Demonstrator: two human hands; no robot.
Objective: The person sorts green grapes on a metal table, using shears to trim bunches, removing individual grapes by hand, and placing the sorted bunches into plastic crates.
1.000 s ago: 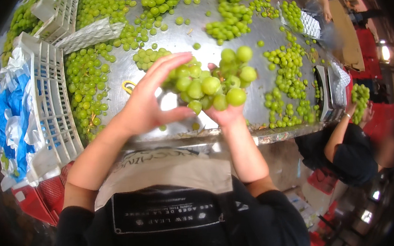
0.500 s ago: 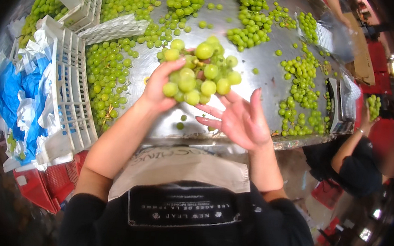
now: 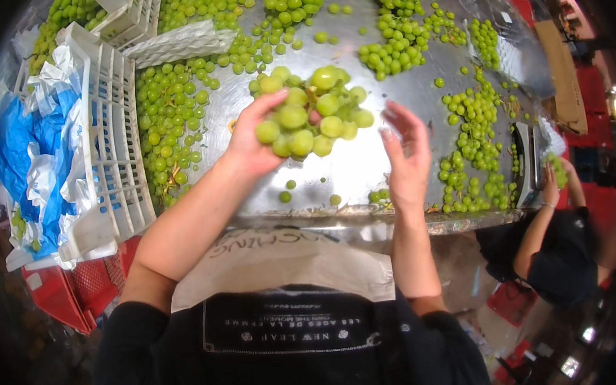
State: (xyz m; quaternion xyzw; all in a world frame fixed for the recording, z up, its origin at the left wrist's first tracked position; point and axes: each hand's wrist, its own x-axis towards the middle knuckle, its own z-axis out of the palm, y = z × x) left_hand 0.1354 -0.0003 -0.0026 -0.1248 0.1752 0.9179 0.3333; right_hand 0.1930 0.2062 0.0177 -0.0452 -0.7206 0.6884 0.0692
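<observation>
A bunch of green grapes (image 3: 305,116) is held up over the shiny metal table (image 3: 250,188) in my left hand (image 3: 255,134). The thumb lies along the bunch's near left side, and the other fingers are hidden beneath it. One or two grapes in its middle look brownish. My right hand (image 3: 409,153) is off to the right of the bunch, apart from it, with fingers bent and spread and nothing in them. Below the bunch, a few loose grapes (image 3: 285,196) lie on the metal.
Grapes (image 3: 173,117) heap along the left, beside a white plastic crate (image 3: 112,148) with blue and white wrapping. More bunches lie at the back (image 3: 396,44) and right (image 3: 472,133). A scale (image 3: 527,163) stands at the right edge, where a co-worker's hands (image 3: 555,183) hold grapes.
My right hand has moved away from under the bunch, to the right and upward. The bunch stays in my left hand, slightly turned. The co-worker's grapes have come nearer the scale.
</observation>
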